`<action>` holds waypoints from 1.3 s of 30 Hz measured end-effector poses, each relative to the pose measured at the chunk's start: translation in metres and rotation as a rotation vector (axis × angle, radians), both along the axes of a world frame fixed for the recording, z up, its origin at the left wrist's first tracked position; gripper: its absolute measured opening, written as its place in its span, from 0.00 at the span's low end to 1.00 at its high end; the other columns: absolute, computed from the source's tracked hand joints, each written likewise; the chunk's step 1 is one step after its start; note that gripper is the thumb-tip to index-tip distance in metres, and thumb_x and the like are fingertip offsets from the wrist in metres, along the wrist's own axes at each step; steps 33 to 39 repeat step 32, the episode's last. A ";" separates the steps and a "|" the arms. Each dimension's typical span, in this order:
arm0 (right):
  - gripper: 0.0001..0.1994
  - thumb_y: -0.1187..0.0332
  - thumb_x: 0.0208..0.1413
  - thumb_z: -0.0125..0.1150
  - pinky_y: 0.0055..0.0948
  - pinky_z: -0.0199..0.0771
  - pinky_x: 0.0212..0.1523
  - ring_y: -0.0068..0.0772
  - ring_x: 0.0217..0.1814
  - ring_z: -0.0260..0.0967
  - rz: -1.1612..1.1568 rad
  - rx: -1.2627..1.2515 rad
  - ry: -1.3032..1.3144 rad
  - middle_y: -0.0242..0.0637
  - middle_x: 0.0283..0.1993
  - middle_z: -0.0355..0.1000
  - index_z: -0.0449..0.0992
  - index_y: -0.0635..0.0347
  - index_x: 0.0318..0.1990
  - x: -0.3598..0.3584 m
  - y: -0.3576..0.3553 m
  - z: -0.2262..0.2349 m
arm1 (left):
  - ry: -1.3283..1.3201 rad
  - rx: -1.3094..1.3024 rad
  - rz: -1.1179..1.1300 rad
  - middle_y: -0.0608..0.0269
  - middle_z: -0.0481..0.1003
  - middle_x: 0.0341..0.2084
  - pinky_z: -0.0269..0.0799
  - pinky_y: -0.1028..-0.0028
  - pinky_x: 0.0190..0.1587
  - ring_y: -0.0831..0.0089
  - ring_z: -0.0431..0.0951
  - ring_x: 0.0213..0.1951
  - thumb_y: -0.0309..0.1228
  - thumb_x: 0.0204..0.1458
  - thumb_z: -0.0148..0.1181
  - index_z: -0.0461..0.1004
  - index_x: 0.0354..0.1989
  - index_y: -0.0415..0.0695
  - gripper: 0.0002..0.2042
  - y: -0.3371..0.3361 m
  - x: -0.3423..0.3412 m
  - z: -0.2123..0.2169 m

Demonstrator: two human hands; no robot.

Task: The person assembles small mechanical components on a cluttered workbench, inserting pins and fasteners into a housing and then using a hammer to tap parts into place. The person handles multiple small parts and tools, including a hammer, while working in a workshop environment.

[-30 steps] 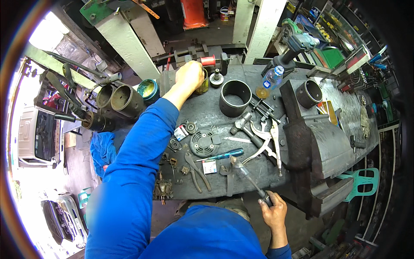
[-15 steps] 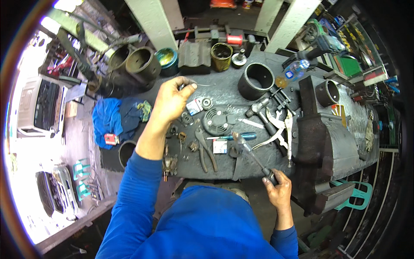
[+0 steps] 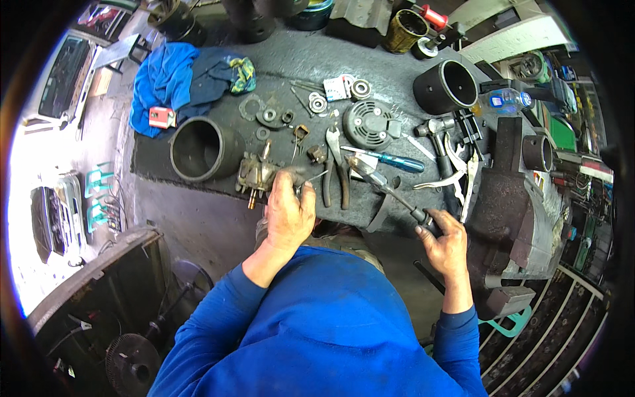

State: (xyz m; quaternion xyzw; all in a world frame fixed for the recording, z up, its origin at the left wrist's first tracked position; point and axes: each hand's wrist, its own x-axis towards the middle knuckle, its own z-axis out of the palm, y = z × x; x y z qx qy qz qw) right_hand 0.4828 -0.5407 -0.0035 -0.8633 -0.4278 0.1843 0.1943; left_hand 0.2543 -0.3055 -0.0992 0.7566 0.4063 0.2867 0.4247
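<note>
Over the near edge of the workbench, my left hand (image 3: 289, 208) is closed, pinching a short piece of thin silvery wire (image 3: 319, 176) that points right. Just beyond it lies a rotor (image 3: 256, 173) with a copper-coloured shaft end. My right hand (image 3: 444, 243) is closed round the dark handle of what looks like a soldering iron (image 3: 390, 188), its thick brownish tip pointing up and left across the bench. Between the hands lie pliers (image 3: 338, 165) with dark handles and a blue-handled screwdriver (image 3: 397, 161). A round slotted metal cover (image 3: 372, 124) sits behind them.
Locking pliers (image 3: 456, 173) and a hammer (image 3: 438, 129) lie to the right. Dark metal cylinders (image 3: 198, 151) (image 3: 446, 86) stand at both sides of the bench. Blue cloths (image 3: 165, 79) are piled at the far left. A clear bottle (image 3: 506, 100) lies at the right.
My left hand has come down and nearer with the wire, from above the bench to its near edge. The view has shifted; my right hand still holds the iron.
</note>
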 end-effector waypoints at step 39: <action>0.25 0.65 0.53 0.79 0.43 0.79 0.63 0.52 0.58 0.84 0.003 -0.221 0.085 0.56 0.53 0.84 0.84 0.69 0.56 -0.001 0.056 0.019 | -0.085 0.061 0.152 0.41 0.80 0.43 0.79 0.55 0.50 0.43 0.83 0.45 0.22 0.59 0.63 0.74 0.57 0.36 0.17 -0.001 0.019 -0.041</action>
